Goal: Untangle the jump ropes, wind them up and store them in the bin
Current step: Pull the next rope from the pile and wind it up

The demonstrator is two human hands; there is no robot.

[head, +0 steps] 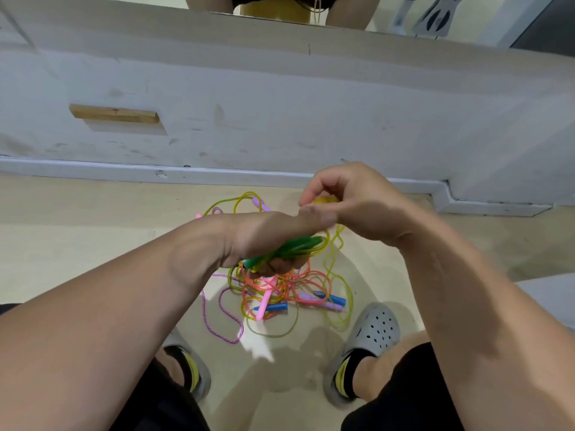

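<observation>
Left hand [273, 234] closed around green handles [281, 251] and yellow-green rope [334, 262]; right hand [351, 203] pinching rope just above, tangled ropes [280, 293] below.

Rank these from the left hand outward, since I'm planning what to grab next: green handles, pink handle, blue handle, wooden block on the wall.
1. green handles, gripped in the left hand.
2. pink handle, floor pile just below.
3. blue handle, beside it; nearly tied.
4. wooden block, on the wall, upper left.
</observation>
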